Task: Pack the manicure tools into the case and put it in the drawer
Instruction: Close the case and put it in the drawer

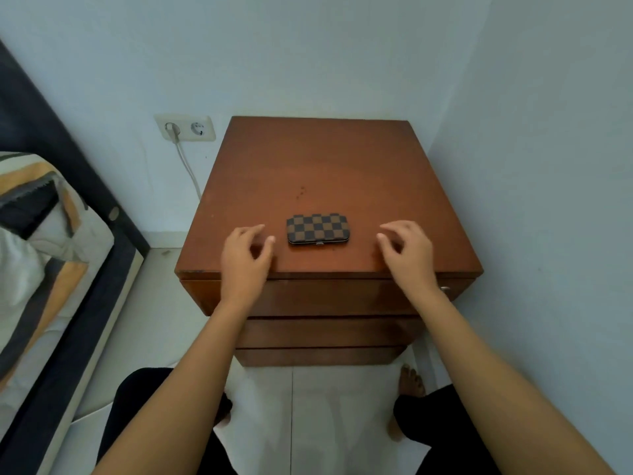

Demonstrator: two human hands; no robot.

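Observation:
A small brown-and-black checkered case (318, 228) lies closed on top of the brown wooden nightstand (318, 166), near its front edge, with its clasp facing me. My left hand (245, 258) hovers just left of the case, fingers curled and apart, holding nothing. My right hand (407, 255) hovers to the right of the case, also empty with fingers apart. Neither hand touches the case. The nightstand's drawers (329, 298) below the top are closed. No loose manicure tools are visible.
A bed with a dark frame (85, 269) and striped bedding stands at the left. A wall socket with a white cable (186, 127) is behind the nightstand at the left. Walls close in behind and to the right. My legs and feet are on the white floor below.

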